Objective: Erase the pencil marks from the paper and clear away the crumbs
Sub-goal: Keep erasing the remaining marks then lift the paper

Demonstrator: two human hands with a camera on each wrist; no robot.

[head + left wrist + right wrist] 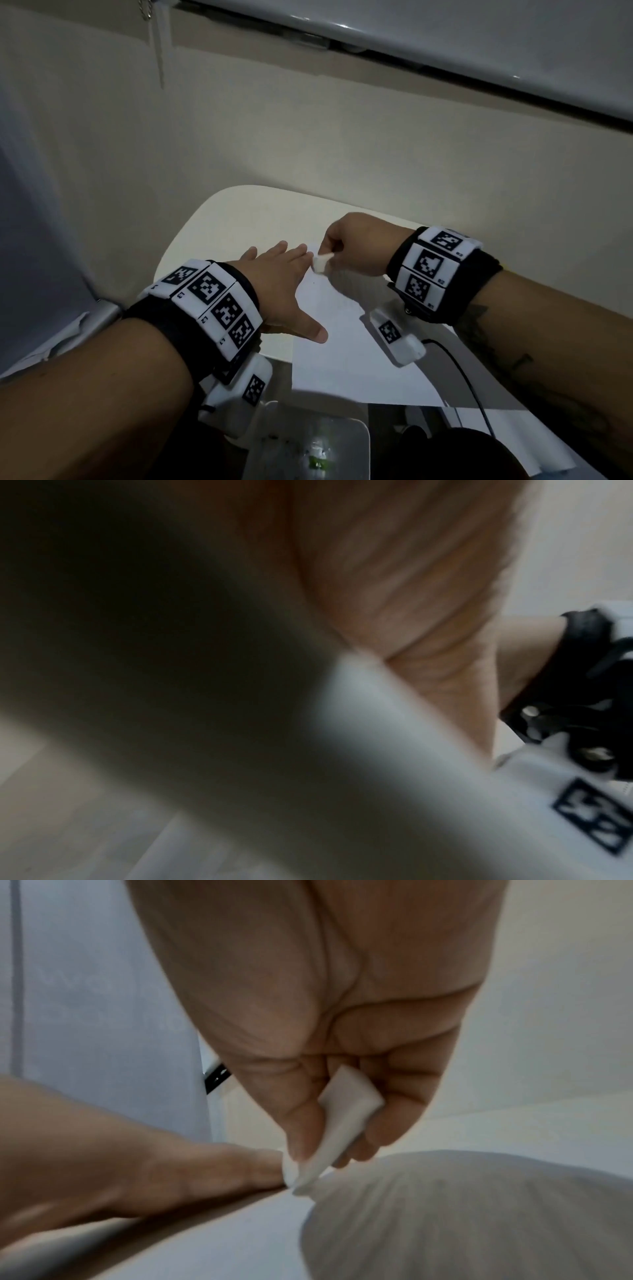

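A white sheet of paper lies on a small white table. My left hand rests flat on the paper's far left part, fingers straight and thumb spread. My right hand pinches a white eraser between thumb and fingers, its lower end on the paper beside the left fingertips. In the right wrist view the eraser touches the paper next to the left hand. A tiny dark speck shows on the paper. The left wrist view is blurred, showing only the palm.
A white tray with greenish bits sits below the table's near edge. A black cable runs from the right wrist camera. A beige wall stands close behind the table, with a whitish ledge above.
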